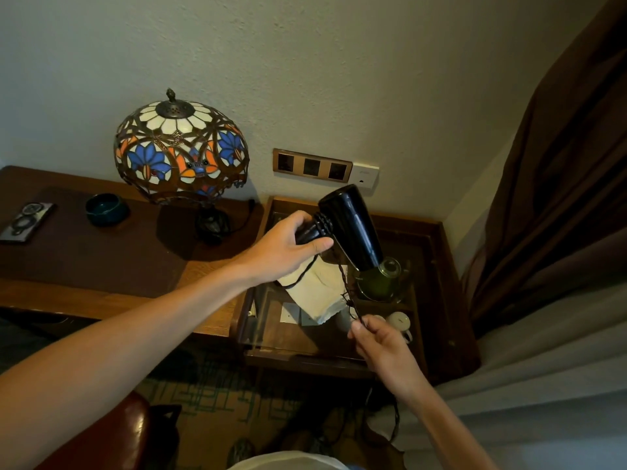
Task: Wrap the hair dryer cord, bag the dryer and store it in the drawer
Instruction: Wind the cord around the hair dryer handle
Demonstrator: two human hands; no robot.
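A black hair dryer point(353, 228) hangs in the air above a glass-topped side table point(437, 293). My left hand point(291, 245) grips its handle, where a few turns of cord are wound. The dark twisted cord point(344, 283) runs down from the handle to my right hand point(380, 344), which pinches it between thumb and fingers. A loop of cord also hangs below my left hand. Under the dryer a cream cloth bag point(319, 293) lies on the glass top. No drawer can be told apart in view.
A stained-glass lamp point(179, 147) and a dark bowl point(107, 209) stand on the wooden desk point(101, 286) to the left. A green glass teapot point(383, 279) and white cups point(400, 323) sit under the glass. Wall sockets point(312, 166) are behind, a brown curtain point(559, 198) on the right.
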